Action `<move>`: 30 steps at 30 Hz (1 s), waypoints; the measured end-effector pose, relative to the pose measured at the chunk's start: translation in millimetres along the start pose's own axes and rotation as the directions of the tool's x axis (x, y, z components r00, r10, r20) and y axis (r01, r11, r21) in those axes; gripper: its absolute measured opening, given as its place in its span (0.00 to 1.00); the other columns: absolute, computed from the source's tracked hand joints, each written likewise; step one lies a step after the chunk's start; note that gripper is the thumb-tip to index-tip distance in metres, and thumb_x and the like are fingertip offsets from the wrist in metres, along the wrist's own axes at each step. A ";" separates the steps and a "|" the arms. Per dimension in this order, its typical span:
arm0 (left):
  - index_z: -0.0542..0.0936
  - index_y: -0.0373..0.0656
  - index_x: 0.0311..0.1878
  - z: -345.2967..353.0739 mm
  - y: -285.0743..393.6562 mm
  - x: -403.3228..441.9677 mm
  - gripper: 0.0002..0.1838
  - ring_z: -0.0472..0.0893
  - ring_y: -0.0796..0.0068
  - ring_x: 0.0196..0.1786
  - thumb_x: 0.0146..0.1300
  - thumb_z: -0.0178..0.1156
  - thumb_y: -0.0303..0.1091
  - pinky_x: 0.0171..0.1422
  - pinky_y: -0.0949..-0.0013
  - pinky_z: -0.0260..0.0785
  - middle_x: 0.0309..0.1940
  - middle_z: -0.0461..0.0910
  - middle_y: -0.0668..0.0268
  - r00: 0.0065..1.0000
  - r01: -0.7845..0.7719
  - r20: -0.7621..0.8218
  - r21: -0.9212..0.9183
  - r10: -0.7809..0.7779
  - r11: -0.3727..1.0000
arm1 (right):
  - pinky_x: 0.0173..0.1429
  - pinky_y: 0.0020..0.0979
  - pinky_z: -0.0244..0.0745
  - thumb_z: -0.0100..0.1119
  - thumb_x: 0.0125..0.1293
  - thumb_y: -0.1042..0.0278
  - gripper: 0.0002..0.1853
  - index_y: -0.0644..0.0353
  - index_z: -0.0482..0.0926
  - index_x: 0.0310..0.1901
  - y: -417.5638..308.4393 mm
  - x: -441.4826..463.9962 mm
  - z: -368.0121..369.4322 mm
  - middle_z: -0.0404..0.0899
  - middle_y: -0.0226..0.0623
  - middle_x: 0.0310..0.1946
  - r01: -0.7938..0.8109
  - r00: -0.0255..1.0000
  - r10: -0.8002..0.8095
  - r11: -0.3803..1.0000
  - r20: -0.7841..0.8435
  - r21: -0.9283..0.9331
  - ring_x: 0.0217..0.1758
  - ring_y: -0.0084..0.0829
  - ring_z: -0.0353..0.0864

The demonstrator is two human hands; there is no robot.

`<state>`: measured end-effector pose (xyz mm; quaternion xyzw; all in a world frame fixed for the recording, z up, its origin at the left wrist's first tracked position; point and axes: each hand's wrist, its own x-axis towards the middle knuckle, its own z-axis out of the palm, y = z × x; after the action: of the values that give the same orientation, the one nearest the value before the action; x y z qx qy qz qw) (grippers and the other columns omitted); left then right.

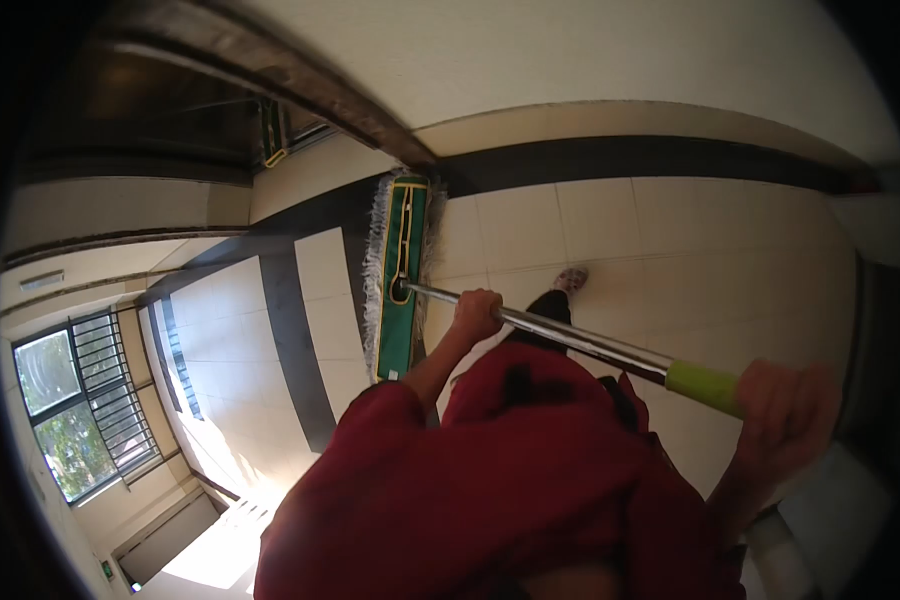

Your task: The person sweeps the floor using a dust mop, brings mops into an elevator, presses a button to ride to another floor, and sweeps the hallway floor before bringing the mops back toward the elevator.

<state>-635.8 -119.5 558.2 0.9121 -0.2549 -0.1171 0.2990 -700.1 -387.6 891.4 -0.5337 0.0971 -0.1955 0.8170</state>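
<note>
A flat dust mop head (398, 330), green with yellow trim and a grey-white fringe, lies on the tiled floor near the wall corner. Its silver metal pole (590, 342) runs right toward my body and ends in a lime-green grip (703, 386). My left hand (478, 313) is wrapped round the metal pole not far from the mop head. At the far end of the green grip, my right hand (785, 408) is closed round it, slightly blurred.
Pale floor tiles (600, 220) are bordered by a dark band (620, 160) along the wall. A brown frame edge (300, 80) stands at upper left beside a dark reflective panel. A barred window (90, 400) is at far left. My shoe (572, 279) rests on the tiles.
</note>
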 end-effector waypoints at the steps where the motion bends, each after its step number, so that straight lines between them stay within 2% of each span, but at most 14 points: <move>1: 0.73 0.43 0.18 8.3 15.5 4.8 0.03 0.73 0.56 0.24 0.38 0.51 0.29 0.31 0.58 0.66 0.16 0.72 0.58 1.000 0.016 0.022 -0.012 -0.016 1.000 | 0.18 0.23 0.54 0.28 0.64 0.65 0.20 0.50 0.52 0.13 -8.8 10.7 -12.3 0.51 0.25 0.03 -0.027 1.000 0.026 1.000 -0.012 -0.008 0.05 0.21 0.51; 7: 0.74 0.43 0.20 34.5 82.7 80.2 0.07 0.74 0.53 0.26 0.38 0.54 0.35 0.33 0.58 0.67 0.20 0.73 0.55 0.976 0.010 0.219 -0.019 -0.005 1.000 | 0.16 0.25 0.54 0.31 0.62 0.70 0.18 0.54 0.55 0.12 -41.5 61.6 -81.7 0.52 0.27 0.03 0.154 0.986 -0.156 0.987 -0.050 -0.043 0.05 0.22 0.52; 9: 0.76 0.43 0.24 49.2 95.5 94.6 0.10 0.75 0.54 0.32 0.37 0.57 0.38 0.37 0.58 0.67 0.24 0.75 0.54 0.928 0.064 0.360 0.112 -0.100 0.992 | 0.13 0.24 0.52 0.37 0.58 0.75 0.15 0.58 0.61 0.13 -44.5 70.2 -120.3 0.57 0.31 0.04 0.217 0.944 -0.198 0.975 0.265 -0.045 0.06 0.22 0.56; 10: 0.77 0.41 0.25 62.0 93.2 105.4 0.12 0.75 0.55 0.32 0.38 0.58 0.39 0.38 0.58 0.68 0.25 0.75 0.54 0.896 0.007 0.434 0.185 -0.089 0.983 | 0.13 0.24 0.52 0.37 0.58 0.75 0.15 0.58 0.61 0.13 -49.0 81.4 -141.2 0.57 0.31 0.04 0.262 0.944 -0.232 0.960 0.236 -0.102 0.06 0.22 0.56; 11: 0.76 0.39 0.23 82.5 83.4 108.3 0.12 0.75 0.54 0.32 0.36 0.59 0.39 0.37 0.58 0.67 0.24 0.75 0.52 0.891 -0.005 0.443 0.236 -0.103 0.972 | 0.14 0.24 0.55 0.40 0.56 0.75 0.15 0.59 0.63 0.12 -53.0 88.9 -159.7 0.60 0.32 0.05 0.173 0.947 -0.126 0.975 0.294 -0.140 0.07 0.22 0.59; 12: 0.75 0.39 0.21 76.5 95.9 113.0 0.12 0.75 0.53 0.30 0.36 0.59 0.38 0.34 0.58 0.67 0.23 0.74 0.52 0.948 0.068 0.313 0.003 -0.065 0.998 | 0.15 0.24 0.58 0.43 0.55 0.76 0.14 0.60 0.64 0.12 -50.6 91.2 -165.9 0.64 0.33 0.07 0.068 0.945 -0.006 0.981 0.327 -0.180 0.08 0.22 0.61; 13: 0.75 0.39 0.21 66.9 105.6 124.1 0.13 0.74 0.52 0.29 0.34 0.61 0.39 0.32 0.59 0.66 0.21 0.74 0.52 0.933 0.112 0.346 -0.008 -0.102 0.994 | 0.16 0.24 0.61 0.46 0.53 0.76 0.14 0.60 0.65 0.11 -39.9 91.5 -169.6 0.67 0.34 0.08 -0.054 0.928 0.126 0.977 0.351 -0.208 0.09 0.22 0.63; 14: 0.75 0.39 0.21 114.1 61.8 128.7 0.15 0.74 0.52 0.28 0.33 0.63 0.41 0.31 0.59 0.65 0.20 0.73 0.52 0.916 -0.001 0.398 0.125 -0.049 0.992 | 0.16 0.23 0.59 0.46 0.54 0.76 0.15 0.61 0.64 0.11 -36.9 99.6 -188.2 0.65 0.33 0.07 -0.135 0.933 0.195 0.969 0.304 -0.207 0.09 0.21 0.62; 15: 0.74 0.40 0.20 160.3 10.4 125.1 0.15 0.74 0.52 0.27 0.33 0.64 0.40 0.31 0.59 0.66 0.19 0.72 0.52 0.924 0.326 0.333 -0.429 -0.188 0.843 | 0.15 0.22 0.57 0.46 0.55 0.76 0.16 0.62 0.62 0.11 -28.8 102.7 -194.8 0.64 0.31 0.07 -0.202 0.934 0.247 0.961 0.258 -0.189 0.09 0.19 0.61; 16: 0.74 0.39 0.20 122.3 80.8 144.1 0.14 0.74 0.53 0.26 0.33 0.65 0.38 0.30 0.60 0.65 0.18 0.72 0.53 0.960 0.072 0.276 -0.085 -0.046 0.994 | 0.14 0.22 0.55 0.45 0.56 0.77 0.17 0.62 0.61 0.10 -17.0 103.3 -204.3 0.62 0.30 0.06 -0.236 0.943 0.249 0.968 0.221 -0.080 0.09 0.18 0.60; 17: 0.74 0.40 0.20 142.9 65.0 145.9 0.11 0.75 0.55 0.26 0.34 0.64 0.34 0.30 0.61 0.65 0.17 0.73 0.54 0.952 0.185 0.269 -0.127 -0.146 0.975 | 0.14 0.22 0.54 0.43 0.57 0.78 0.18 0.63 0.59 0.10 -4.5 104.2 -211.8 0.61 0.29 0.05 -0.271 0.946 0.260 0.962 0.194 0.035 0.09 0.17 0.59; 19: 0.74 0.41 0.21 125.0 63.4 165.9 0.10 0.76 0.58 0.26 0.35 0.63 0.33 0.29 0.64 0.65 0.18 0.73 0.55 0.928 0.104 0.364 -0.052 -0.078 0.993 | 0.14 0.22 0.53 0.39 0.59 0.78 0.20 0.62 0.57 0.09 -8.6 126.6 -192.4 0.59 0.29 0.05 -0.258 0.956 0.256 0.966 0.144 0.001 0.08 0.18 0.58; 23: 0.75 0.41 0.22 148.9 96.5 186.1 0.09 0.76 0.57 0.27 0.33 0.61 0.32 0.30 0.64 0.66 0.19 0.74 0.56 0.934 0.200 0.319 -0.098 -0.160 0.975 | 0.14 0.23 0.53 0.39 0.59 0.78 0.19 0.61 0.57 0.09 -21.7 151.8 -229.7 0.57 0.29 0.04 -0.283 0.955 0.274 0.956 0.112 0.076 0.07 0.19 0.57; 30: 0.76 0.42 0.25 117.7 -2.8 232.5 0.11 0.75 0.54 0.30 0.36 0.58 0.35 0.34 0.61 0.67 0.21 0.75 0.54 0.872 0.139 0.484 -0.093 -0.077 0.986 | 0.15 0.25 0.54 0.36 0.59 0.70 0.17 0.54 0.54 0.12 72.3 221.1 -145.4 0.54 0.29 0.03 -0.163 0.985 0.166 0.985 0.042 -0.050 0.06 0.23 0.55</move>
<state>-481.8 -299.1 448.9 0.8472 -0.2616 -0.3710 0.2761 -537.8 -576.8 776.8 -0.5469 0.1265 -0.1127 0.8199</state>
